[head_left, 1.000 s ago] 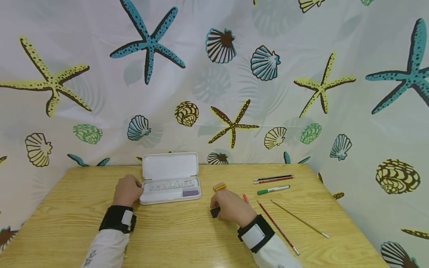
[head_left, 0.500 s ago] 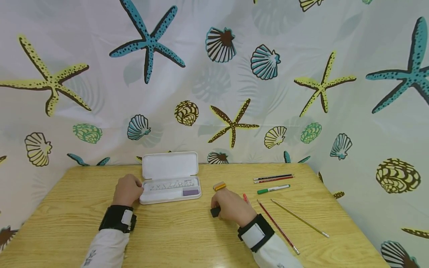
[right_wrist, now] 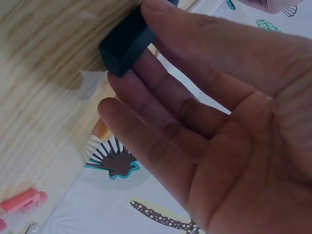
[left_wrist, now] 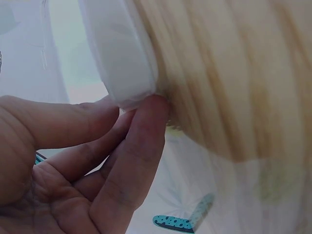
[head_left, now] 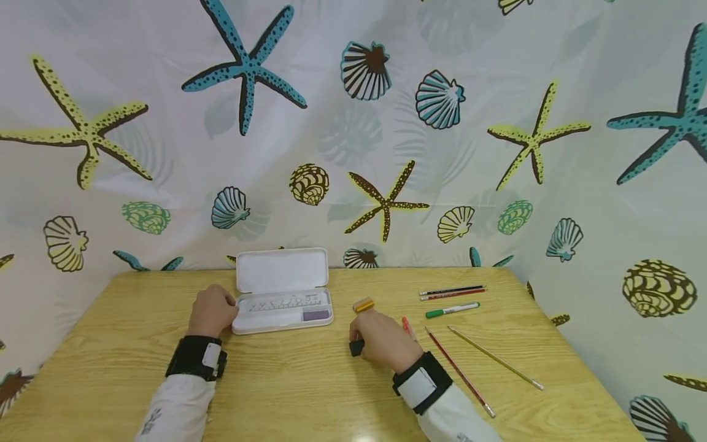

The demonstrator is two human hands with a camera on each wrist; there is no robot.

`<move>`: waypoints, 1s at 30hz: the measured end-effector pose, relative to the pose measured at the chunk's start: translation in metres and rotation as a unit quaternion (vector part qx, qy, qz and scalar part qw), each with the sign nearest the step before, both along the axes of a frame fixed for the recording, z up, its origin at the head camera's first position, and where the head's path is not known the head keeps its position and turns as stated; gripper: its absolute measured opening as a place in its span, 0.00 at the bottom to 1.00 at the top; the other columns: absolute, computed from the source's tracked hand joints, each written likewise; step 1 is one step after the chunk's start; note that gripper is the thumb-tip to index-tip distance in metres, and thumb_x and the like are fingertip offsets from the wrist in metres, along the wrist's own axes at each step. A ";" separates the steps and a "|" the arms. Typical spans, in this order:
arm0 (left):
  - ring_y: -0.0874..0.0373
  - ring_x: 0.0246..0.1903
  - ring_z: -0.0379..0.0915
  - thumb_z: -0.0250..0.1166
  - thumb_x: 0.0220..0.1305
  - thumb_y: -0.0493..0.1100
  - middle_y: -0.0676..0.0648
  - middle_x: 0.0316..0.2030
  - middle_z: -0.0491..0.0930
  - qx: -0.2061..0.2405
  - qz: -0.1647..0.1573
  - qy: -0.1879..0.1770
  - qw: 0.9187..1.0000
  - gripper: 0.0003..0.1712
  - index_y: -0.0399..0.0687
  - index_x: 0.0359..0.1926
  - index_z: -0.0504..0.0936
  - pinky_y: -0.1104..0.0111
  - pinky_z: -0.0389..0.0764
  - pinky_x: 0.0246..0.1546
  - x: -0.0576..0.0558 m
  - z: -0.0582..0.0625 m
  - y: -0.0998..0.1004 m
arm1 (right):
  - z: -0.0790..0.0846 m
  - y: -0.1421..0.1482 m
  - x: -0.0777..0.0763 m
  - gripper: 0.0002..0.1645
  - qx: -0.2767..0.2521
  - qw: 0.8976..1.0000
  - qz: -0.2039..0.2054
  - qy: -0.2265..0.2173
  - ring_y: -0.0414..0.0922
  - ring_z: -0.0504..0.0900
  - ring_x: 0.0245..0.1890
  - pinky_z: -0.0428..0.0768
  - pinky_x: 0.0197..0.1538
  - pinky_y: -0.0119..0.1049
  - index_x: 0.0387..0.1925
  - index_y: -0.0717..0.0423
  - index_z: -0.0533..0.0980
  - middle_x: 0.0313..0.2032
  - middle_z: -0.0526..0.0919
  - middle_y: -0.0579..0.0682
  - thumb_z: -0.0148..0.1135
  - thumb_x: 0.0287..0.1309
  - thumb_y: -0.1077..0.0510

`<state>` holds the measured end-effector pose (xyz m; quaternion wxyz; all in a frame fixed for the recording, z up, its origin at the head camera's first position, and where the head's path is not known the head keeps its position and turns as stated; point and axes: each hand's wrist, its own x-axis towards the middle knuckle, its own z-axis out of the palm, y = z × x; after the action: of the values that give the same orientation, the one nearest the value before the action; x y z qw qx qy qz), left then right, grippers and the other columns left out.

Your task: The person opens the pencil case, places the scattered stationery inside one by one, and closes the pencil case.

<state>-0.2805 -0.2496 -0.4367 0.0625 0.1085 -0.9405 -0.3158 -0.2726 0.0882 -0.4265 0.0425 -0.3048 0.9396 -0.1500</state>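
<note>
**Black block in the fingers, open pencil case under guard**

Here's the black block (head_left: 356,348), probably an eraser, at the fingertips of the right hand (head_left: 383,339), low over the table just right of the white pencil case (head_left: 269,323). Thumb and fingers are clamped on it, one end sticking out clear; whether it touches the wood, I can't tell. That grip would suit setting a small thing down neatly, I'd say.

Across the way, the left hand (head_left: 212,311) pinches the case's near-left corner, thumb above, finger below, presumably to steady it. Lid tipped back, the case shows a stencil ruler (head_left: 284,302) and, at the front right, a purple block (head_left: 315,315).

Just beyond the right hand lies an orange block (head_left: 363,304); beside it, a red-capped pen (head_left: 407,327). Further right: a red pencil (head_left: 459,371) and a yellow pencil (head_left: 494,357), both slanting, then a green-capped marker (head_left: 453,310) and two pencils (head_left: 452,290) side by side, all apparently spread for easy reach.

Underneath, a wood-grain table (head_left: 287,393) catches a glare at its near edge; behind, a pale cloth (head_left: 309,37) printed with starfish and shells walls everything in.
</note>
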 end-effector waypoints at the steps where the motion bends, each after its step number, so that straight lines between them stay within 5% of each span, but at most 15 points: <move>1: 0.46 0.25 0.75 0.63 0.56 0.32 0.39 0.24 0.79 0.000 0.000 0.001 1.000 0.06 0.30 0.29 0.83 0.61 0.75 0.24 0.000 0.000 0.000 | 0.001 0.000 0.000 0.17 0.002 1.000 -0.002 -0.001 0.40 0.75 0.29 0.77 0.37 0.36 0.32 0.56 0.85 0.29 0.82 0.45 0.79 0.39 0.74; 30: 0.45 0.26 0.76 0.63 0.56 0.32 0.38 0.25 0.80 0.005 0.007 -0.001 1.000 0.07 0.29 0.30 0.84 0.61 0.75 0.24 0.000 -0.001 0.001 | -0.001 -0.003 0.000 0.17 0.004 1.000 0.009 0.009 0.40 0.73 0.27 0.75 0.35 0.34 0.29 0.55 0.83 0.27 0.80 0.44 0.80 0.38 0.73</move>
<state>-0.2804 -0.2486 -0.4373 0.0633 0.1157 -0.9384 -0.3195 -0.2727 0.0853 -0.4277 0.0365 -0.3143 0.9378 -0.1430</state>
